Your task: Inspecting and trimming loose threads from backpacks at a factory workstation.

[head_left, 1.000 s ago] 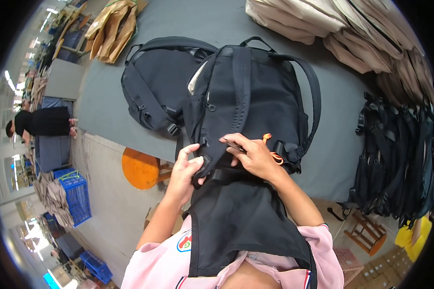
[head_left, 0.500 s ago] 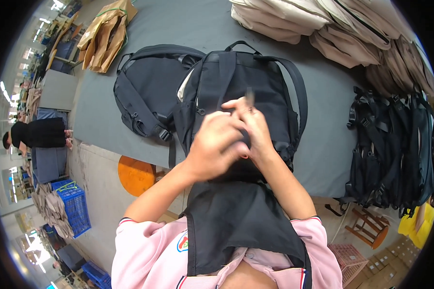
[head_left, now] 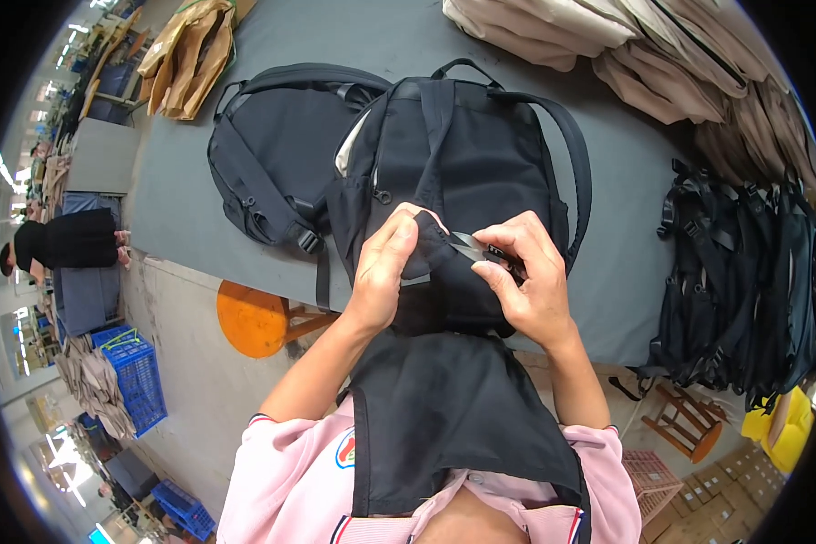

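A black backpack (head_left: 494, 150) lies on the grey table with its top handle pointing away from me. Over its near part, my left hand (head_left: 381, 272) is closed on a black strap (head_left: 433, 238), pinching it between thumb and fingers. My right hand (head_left: 537, 283) grips small metal thread snips (head_left: 465, 245), their blades pointing left at the strap's edge. Most of the snips' handle is hidden by my fingers. A second black backpack (head_left: 290, 136) lies to the left, partly under the first.
Beige bags (head_left: 553, 32) are piled at the far right of the table (head_left: 621, 281), with black strapped bags (head_left: 725, 281) along its right side. A brown paper bag (head_left: 190, 59) sits at the far left. An orange stool (head_left: 252, 317) stands below the near edge.
My hands have moved apart from their overlapping position. The snips' blades have come down to the strap, which my left hand now holds up. The view has shifted slightly.
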Demonstrator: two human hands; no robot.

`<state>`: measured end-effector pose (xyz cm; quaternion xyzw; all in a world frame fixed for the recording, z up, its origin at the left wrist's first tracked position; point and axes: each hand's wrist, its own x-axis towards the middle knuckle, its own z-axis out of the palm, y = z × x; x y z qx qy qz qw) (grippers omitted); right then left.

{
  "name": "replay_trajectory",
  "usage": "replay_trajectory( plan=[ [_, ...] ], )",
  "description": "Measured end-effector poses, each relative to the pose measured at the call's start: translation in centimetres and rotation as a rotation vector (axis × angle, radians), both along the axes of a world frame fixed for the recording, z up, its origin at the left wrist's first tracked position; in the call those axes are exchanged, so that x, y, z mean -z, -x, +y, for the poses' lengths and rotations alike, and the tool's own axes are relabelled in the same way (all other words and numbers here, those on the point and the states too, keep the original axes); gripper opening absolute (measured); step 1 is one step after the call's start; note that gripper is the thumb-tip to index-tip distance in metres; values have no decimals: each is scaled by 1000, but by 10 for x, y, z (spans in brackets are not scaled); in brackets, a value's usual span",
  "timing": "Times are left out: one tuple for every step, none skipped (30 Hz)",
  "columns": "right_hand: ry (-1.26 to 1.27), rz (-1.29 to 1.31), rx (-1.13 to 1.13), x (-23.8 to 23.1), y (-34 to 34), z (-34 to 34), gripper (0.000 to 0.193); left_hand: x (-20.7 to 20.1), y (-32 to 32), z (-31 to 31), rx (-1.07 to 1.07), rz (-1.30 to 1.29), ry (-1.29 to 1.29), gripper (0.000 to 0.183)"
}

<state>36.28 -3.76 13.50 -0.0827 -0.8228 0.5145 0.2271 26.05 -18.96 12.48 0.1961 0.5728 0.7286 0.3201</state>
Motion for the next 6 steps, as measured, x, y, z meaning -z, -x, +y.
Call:
replay_trajectory(
  plan=[
    [-1, -2, 0, -1, 1, 1, 23, 1, 0, -1, 16, 9, 25, 35],
    [-45, 0, -23, -2, 3, 2, 23, 2, 1, -1, 32, 19, 51, 35],
    [-89, 2, -48, -2, 3, 2, 24, 2, 0, -2, 30, 16, 50, 35],
    [-89, 0, -51, -2, 3, 2, 24, 2, 0, -1, 41, 69, 65, 34],
    [-79, -35, -56, 0, 1, 1, 25, 3, 0, -1, 51, 122, 80, 34],
    [-69, -68, -61, 1, -1, -1, 27, 7, 1, -4, 70, 124, 96, 35]
  ],
)
